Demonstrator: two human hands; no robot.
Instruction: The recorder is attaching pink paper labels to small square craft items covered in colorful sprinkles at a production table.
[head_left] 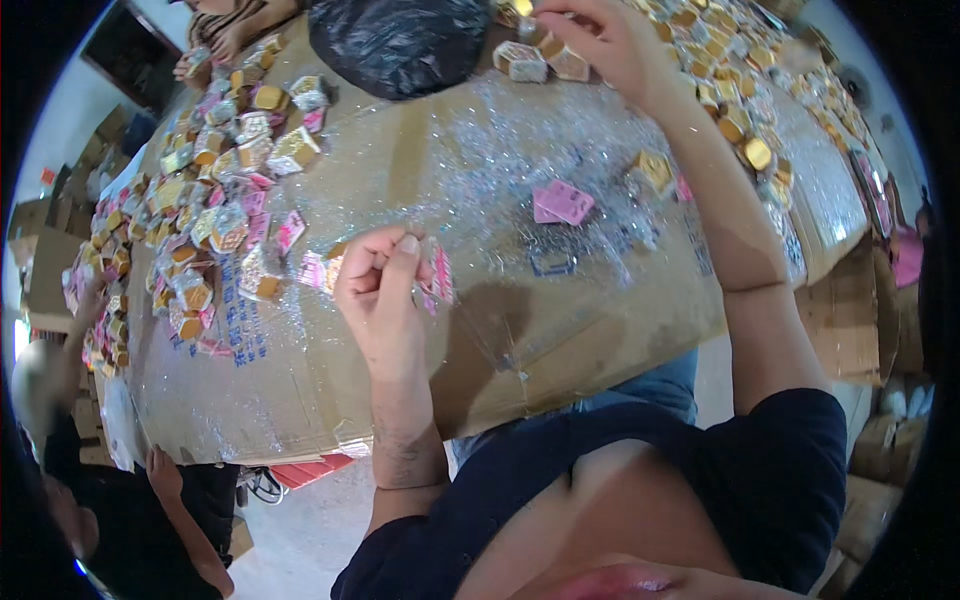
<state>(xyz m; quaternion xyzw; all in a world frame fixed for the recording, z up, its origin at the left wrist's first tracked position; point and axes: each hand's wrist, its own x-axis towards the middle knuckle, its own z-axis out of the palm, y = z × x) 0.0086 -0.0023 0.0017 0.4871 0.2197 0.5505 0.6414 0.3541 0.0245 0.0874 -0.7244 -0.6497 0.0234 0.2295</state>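
My left hand [385, 285] is above the cardboard, its thumb and fingers pinched on a small clear plastic bag with a pink card [441, 272] showing through. Beside its fingers, on the cardboard, lies another pink-and-white packet [313, 270]. At the far edge of the view, my right hand [600, 40] reaches over small gold-and-white boxes [521, 62], its visible fingers apart. A tilted gold box [565, 60] is right below those fingers; whether they touch it is unclear. Two overlapping pink cards [564, 203] lie on clear, glittery plastic between my arms.
Wrapped gold boxes and pink cards form a heap [215, 180] at left; more gold boxes [725, 60] cover the far right. A black plastic bag [400, 45] is at the back. Another person [130, 520] is at lower left, and someone's hands [230, 40] at far left.
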